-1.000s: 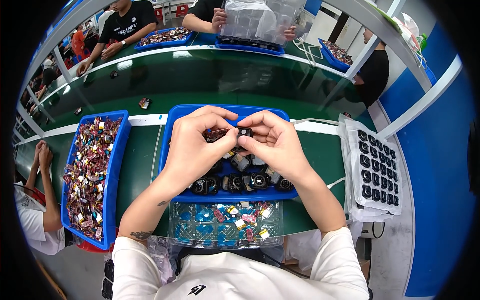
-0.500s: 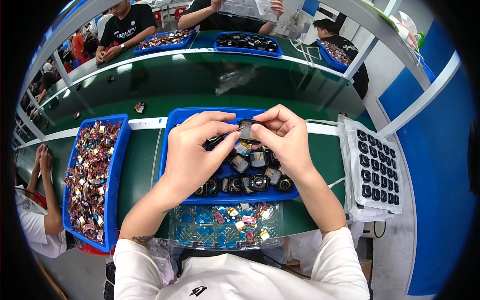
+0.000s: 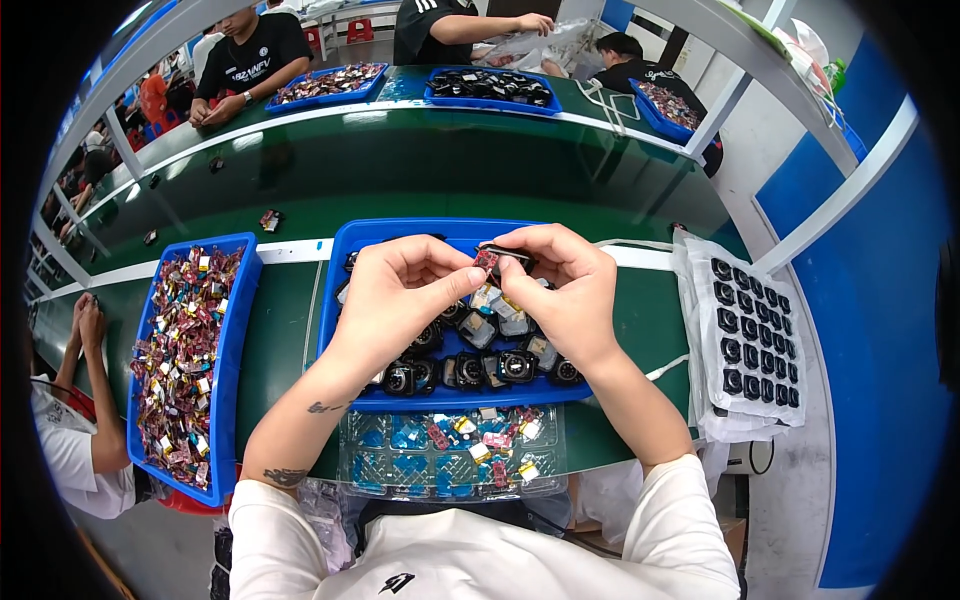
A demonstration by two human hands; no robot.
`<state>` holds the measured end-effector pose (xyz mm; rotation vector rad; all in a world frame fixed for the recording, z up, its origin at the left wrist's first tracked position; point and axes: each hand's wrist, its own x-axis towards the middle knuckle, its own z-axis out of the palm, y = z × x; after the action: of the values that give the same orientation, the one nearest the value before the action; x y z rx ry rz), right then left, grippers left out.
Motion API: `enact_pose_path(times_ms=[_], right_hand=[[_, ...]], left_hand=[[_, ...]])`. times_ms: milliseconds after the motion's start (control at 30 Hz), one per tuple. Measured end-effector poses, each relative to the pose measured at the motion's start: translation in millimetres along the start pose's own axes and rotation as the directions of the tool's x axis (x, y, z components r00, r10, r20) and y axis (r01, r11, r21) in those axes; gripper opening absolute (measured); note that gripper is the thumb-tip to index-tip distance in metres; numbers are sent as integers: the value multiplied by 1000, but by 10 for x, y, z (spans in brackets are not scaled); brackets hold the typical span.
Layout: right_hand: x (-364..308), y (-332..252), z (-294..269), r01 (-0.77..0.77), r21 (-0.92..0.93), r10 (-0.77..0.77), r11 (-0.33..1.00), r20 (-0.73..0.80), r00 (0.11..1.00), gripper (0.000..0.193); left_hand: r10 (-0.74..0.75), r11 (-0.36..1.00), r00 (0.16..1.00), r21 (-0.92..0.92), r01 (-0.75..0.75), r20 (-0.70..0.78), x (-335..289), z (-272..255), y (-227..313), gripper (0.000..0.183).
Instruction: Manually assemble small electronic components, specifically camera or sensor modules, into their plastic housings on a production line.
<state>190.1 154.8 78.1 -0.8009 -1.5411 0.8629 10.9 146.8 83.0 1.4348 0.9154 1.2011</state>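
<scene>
Electronics assembly workshop, production-line layout.
A long green work surface (image 3: 400,165) with white edging runs beneath a white metal frame (image 3: 890,170). Small parts are stored in bulk: a left blue bin (image 3: 232,400) holds reddish circuit pieces (image 3: 180,360), a centre blue bin (image 3: 460,403) holds black watch-like casings (image 3: 398,378), and a pale tray (image 3: 712,340) carries similar casings in rows. Workers occupy both sides, including a person in a black shirt (image 3: 255,60) opposite.

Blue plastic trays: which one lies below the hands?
The central blue plastic tray of black watch-like cases. Only it lies below the left hand and right hand; a second blue tray stands left, others beyond the green surface.
</scene>
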Motion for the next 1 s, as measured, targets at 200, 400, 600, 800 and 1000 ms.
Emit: enact_pose_path(times_ms=[200,400,600,800,1000], right_hand=[[-11,-21,4,10,38,-12,999,44,999,20],[5,-7,-35,3,35,-5,999,56,998,16],[80,-105,-170,168,-290,-166,942,32,986,24],[85,-178,-254,207,-329,-200,921,56,978,24],[74,-233,-223,252,-325,-230,912,106,967,20]], left_hand=[[22,1000,999,22,-21,-37,54,-14,-45,18],[83,987,996,140,-81,-13,76,28,-91,17],[140,949,982,301,-96,-128,625,-202,-179,20],[-105,522,890,737,429,-444,1562,-696,-816,32],[-247,231,820,791,567,-516,1792,-1070,-1322,34]])
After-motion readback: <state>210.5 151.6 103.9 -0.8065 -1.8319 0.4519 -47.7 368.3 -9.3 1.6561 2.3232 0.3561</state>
